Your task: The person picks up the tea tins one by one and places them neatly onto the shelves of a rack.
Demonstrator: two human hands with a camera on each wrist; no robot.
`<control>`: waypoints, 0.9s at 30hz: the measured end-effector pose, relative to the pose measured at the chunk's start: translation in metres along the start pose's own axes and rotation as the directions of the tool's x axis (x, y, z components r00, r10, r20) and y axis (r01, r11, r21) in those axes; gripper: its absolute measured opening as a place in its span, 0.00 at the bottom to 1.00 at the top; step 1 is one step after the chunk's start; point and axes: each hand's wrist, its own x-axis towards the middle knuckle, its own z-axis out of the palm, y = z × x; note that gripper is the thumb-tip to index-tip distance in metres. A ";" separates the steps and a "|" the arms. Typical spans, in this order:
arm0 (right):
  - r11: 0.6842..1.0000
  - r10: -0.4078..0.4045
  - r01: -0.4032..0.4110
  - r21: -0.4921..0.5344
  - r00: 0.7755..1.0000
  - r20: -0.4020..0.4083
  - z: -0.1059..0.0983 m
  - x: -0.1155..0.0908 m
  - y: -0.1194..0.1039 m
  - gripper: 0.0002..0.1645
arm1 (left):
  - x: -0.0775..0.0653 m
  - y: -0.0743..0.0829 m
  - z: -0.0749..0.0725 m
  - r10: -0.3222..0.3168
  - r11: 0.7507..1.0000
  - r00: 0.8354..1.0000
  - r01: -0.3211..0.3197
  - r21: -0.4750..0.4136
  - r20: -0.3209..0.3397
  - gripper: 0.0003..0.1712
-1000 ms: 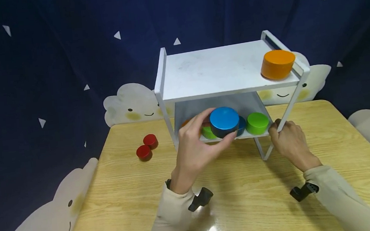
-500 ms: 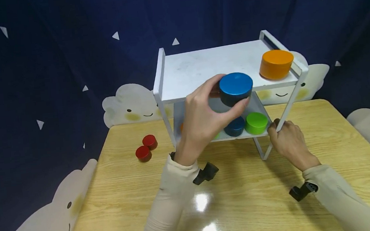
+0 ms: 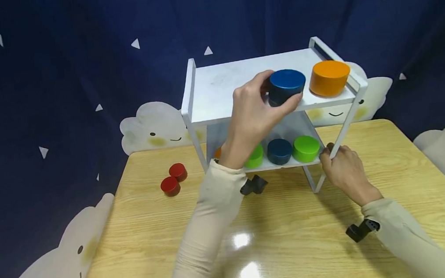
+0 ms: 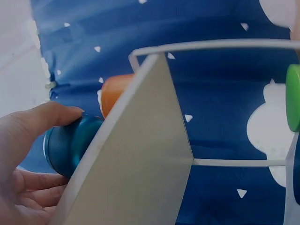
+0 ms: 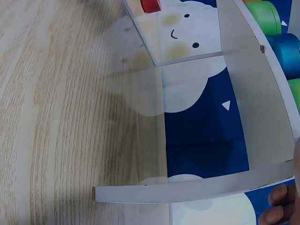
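Observation:
My left hand (image 3: 252, 110) grips a blue round tin (image 3: 287, 84) by its sides, thumb in front and fingers behind. The tin is at the front of the white rack's top shelf (image 3: 233, 78), just left of an orange round tin (image 3: 329, 79). In the left wrist view the shelf edge partly hides the held blue tin (image 4: 70, 145). Low on the right side, my right hand (image 3: 343, 168) holds the rack's leg; only some of its fingers (image 5: 279, 206) show in the right wrist view.
On the lower shelf stand a green tin (image 3: 306, 148), a dark blue tin (image 3: 279, 151), another green tin (image 3: 254, 157) and a partly hidden orange one. Two small red discs (image 3: 170, 186) lie on the wooden table (image 3: 143, 234) to the left. A dark blue curtain (image 3: 79, 50) hangs behind.
My left hand has lifted the blue tin from in front of the lower shelf up to the top shelf, beside the orange tin. The right hand stays on the leg.

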 end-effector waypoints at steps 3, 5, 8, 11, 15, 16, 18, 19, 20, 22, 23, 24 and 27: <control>1.000 -0.007 0.007 -0.005 1.000 -0.007 0.001 0.001 -0.001 0.24 | 0.004 -0.001 0.002 -0.049 0.999 0.998 0.049 0.008 0.025 0.31; 1.000 -0.003 0.002 -0.004 1.000 -0.008 0.001 0.001 -0.001 0.24 | 0.007 0.000 0.003 -0.080 0.997 0.996 0.079 0.017 0.045 0.33; 1.000 0.013 -0.013 -0.001 1.000 0.001 0.001 0.000 -0.001 0.24 | 0.008 0.001 0.004 -0.095 0.995 0.994 0.092 0.044 0.060 0.33; 1.000 0.018 -0.018 0.000 1.000 0.012 0.001 0.000 -0.002 0.24 | 0.007 0.000 0.004 -0.100 0.992 0.993 0.095 0.078 0.065 0.33; 1.000 0.019 -0.019 0.003 1.000 0.024 0.000 0.000 -0.002 0.25 | 0.005 -0.001 0.004 -0.097 0.991 0.992 0.089 0.104 0.075 0.33; 1.000 0.021 -0.021 0.003 0.999 0.028 0.000 0.000 -0.002 0.25 | 0.005 -0.001 0.004 -0.097 0.990 0.992 0.088 0.110 0.081 0.33; 1.000 0.023 -0.024 0.003 0.999 0.034 0.000 0.000 -0.002 0.25 | 0.005 -0.001 0.005 -0.096 0.987 0.991 0.082 0.136 0.095 0.33; 1.000 0.025 -0.025 0.002 0.999 0.033 0.000 0.000 -0.002 0.25 | 0.005 0.000 0.005 -0.095 0.986 0.990 0.079 0.148 0.104 0.33; 1.000 0.023 -0.023 -0.001 0.999 0.034 0.000 0.000 -0.002 0.25 | 0.006 0.000 0.005 -0.094 0.984 0.989 0.076 0.162 0.111 0.33; 1.000 0.021 -0.021 -0.002 0.999 0.036 -0.001 0.000 -0.002 0.25 | 0.006 0.001 0.006 -0.102 0.979 0.987 0.078 0.188 0.121 0.33; 1.000 0.019 -0.019 -0.003 0.999 0.035 -0.001 0.000 -0.002 0.25 | 0.006 0.001 0.006 -0.101 0.977 0.987 0.076 0.198 0.123 0.33; 1.000 0.019 -0.019 -0.003 0.999 0.036 -0.001 0.000 -0.002 0.25 | 0.006 0.002 0.006 -0.101 0.977 0.987 0.074 0.202 0.124 0.33; 1.000 0.025 -0.025 0.001 0.999 0.039 -0.001 0.001 -0.002 0.25 | 0.006 0.001 0.005 -0.106 0.973 0.987 0.077 0.218 0.122 0.34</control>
